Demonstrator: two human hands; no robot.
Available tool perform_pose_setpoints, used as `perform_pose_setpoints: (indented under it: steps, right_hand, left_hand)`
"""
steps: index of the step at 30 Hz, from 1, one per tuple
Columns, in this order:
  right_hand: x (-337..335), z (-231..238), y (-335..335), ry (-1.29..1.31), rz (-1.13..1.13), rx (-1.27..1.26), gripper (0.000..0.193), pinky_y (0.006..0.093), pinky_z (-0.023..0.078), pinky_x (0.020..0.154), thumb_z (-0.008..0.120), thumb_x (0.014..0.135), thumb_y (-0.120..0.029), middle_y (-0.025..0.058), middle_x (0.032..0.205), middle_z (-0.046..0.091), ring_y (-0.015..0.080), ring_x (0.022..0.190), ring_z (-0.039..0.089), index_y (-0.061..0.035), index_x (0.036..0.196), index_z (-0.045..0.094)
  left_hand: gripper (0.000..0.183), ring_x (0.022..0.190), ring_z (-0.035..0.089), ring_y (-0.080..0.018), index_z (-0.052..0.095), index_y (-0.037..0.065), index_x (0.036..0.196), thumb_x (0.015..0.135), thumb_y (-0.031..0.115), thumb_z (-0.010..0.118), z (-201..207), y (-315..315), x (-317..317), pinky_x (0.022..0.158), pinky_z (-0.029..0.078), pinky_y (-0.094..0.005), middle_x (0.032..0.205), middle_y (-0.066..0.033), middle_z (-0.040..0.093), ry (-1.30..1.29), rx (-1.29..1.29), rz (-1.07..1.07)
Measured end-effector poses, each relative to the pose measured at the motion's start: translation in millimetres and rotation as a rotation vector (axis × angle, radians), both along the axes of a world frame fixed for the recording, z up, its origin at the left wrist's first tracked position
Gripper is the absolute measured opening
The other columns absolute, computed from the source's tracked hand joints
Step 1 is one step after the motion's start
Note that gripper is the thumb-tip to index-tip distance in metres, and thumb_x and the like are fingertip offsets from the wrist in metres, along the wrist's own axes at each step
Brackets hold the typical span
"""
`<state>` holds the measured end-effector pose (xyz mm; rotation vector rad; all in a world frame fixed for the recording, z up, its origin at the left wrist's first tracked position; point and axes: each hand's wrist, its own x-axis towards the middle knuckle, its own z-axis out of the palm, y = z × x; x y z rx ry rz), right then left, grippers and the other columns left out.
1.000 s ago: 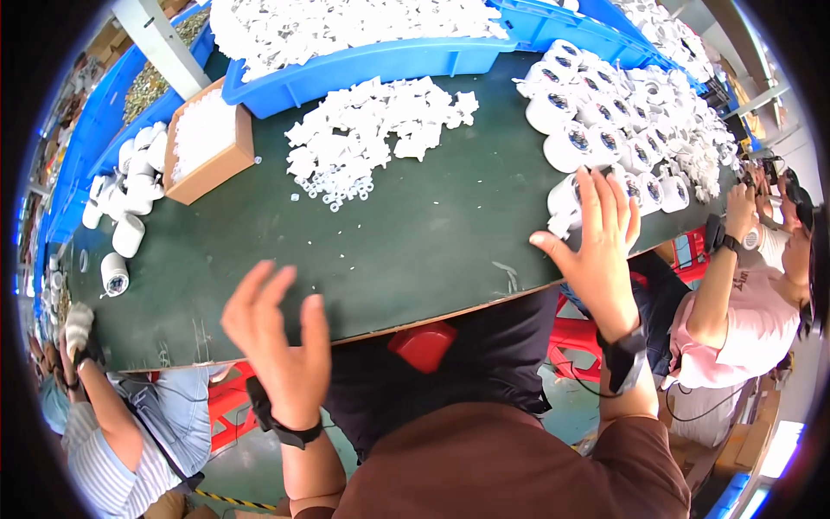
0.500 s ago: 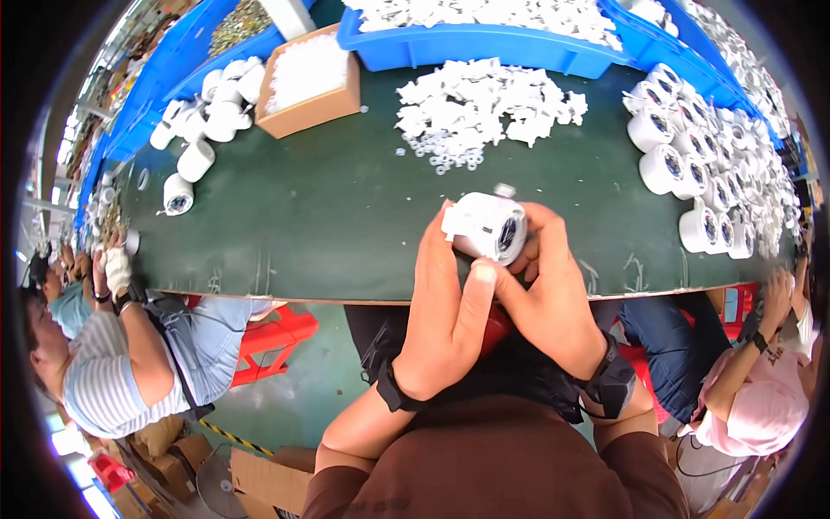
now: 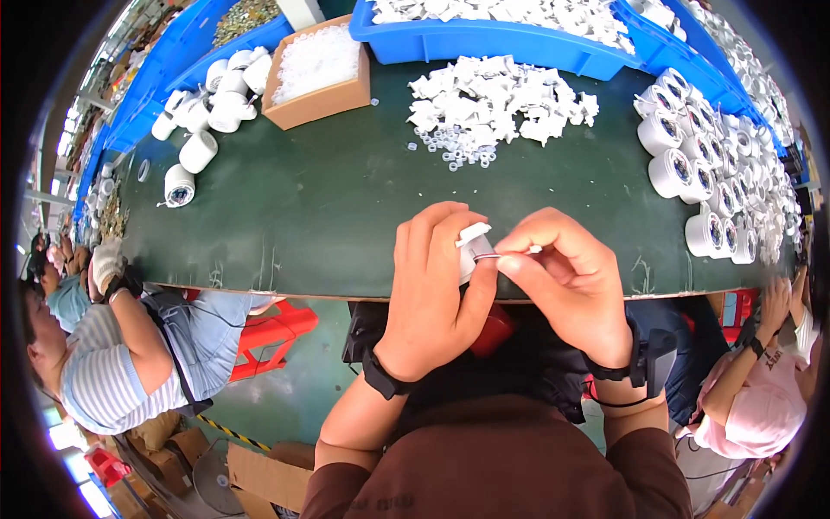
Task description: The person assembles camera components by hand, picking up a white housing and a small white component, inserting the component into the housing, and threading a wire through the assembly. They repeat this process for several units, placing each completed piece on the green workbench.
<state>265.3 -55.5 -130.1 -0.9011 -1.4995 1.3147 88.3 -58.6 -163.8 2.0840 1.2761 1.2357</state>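
My left hand (image 3: 430, 298) is wrapped round a white cylindrical housing (image 3: 468, 249) with a small white tab on its upper end; fingers hide most of it. To its right, my right hand (image 3: 577, 294) is closed, thumb and forefinger pinched together at the housing's edge. A thin dark cord (image 3: 488, 256) runs from the housing to those fingertips, and a small white end piece (image 3: 535, 249) shows beside the thumb. Beyond my hands lies a pile of white plastic brackets (image 3: 510, 99), with small clear rings (image 3: 454, 149) at its near side.
Blue bins (image 3: 501, 48) line the far edge. A cardboard box (image 3: 320, 104) of clear small parts stands at the back left, beside white housings (image 3: 199, 152). More housings (image 3: 670, 173) crowd the right side. People sit at both sides; a red stool (image 3: 272, 342) is at the left.
The housing has turned, so its dark round face no longer shows. My right hand has drawn off its side to the right and now pinches the cord. The view has shifted slightly.
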Motion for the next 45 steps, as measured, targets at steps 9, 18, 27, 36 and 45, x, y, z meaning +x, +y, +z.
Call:
perform_pose_setpoints:
  steps: [9,18,27,36,45]
  right_hand:
    - [-11,-15,-6,0.022,-0.098,-0.001,0.016,0.0276,0.053,0.087,0.062,0.097,0.009,0.007,0.108,0.065,0.0116,0.098,0.065,0.0012,0.111,0.064]
    - [-11,-15,-3,0.278,-0.061,-0.408,0.009,0.0228,0.048,0.077,0.067,0.099,-0.008,0.0002,0.096,0.066,0.0061,0.087,0.058,-0.0022,0.106,0.065]
    - [26,6,44,-0.178,0.066,-0.138,0.011,0.0253,0.05,0.082,0.069,0.098,-0.011,0.0001,0.1,0.067,0.0066,0.092,0.06,-0.0025,0.105,0.067]
    - [47,-25,117,-1.079,-0.3,0.737,0.028,0.0401,0.053,0.086,0.072,0.088,-0.007,0.0135,0.106,0.068,0.0337,0.1,0.064,-0.0078,0.115,0.065]
    - [37,-8,78,-0.2,-0.092,-0.117,0.027,0.0273,0.055,0.072,0.065,0.096,0.001,0.0085,0.103,0.07,0.0139,0.086,0.068,-0.0015,0.122,0.061]
  left_hand:
    - [0.016,0.095,0.06,-0.0336,0.061,-0.004,0.105,0.095,0.002,0.051,7,-6,2,0.086,0.048,-0.0406,0.108,-0.018,0.063,-0.103,-0.043,0.033]
    - [0.014,0.096,0.06,-0.0341,0.061,-0.004,0.104,0.095,0.002,0.052,11,-4,-4,0.086,0.049,-0.0409,0.107,-0.0187,0.063,-0.067,-0.063,-0.058]
    - [0.012,0.094,0.063,-0.0305,0.065,-0.001,0.098,0.094,0.009,0.059,5,-7,-6,0.084,0.05,-0.0385,0.103,-0.0165,0.067,-0.154,-0.099,0.021]
    - [0.007,0.087,0.06,-0.0308,0.064,0.002,0.097,0.091,0.005,0.062,-3,-2,-7,0.078,0.049,-0.0393,0.1,-0.012,0.067,-0.234,-0.05,0.019]
    - [0.015,0.093,0.063,-0.0242,0.066,-0.002,0.099,0.1,0.01,0.056,-2,-13,-19,0.085,0.05,-0.035,0.111,-0.0159,0.069,-0.342,-0.22,0.03]
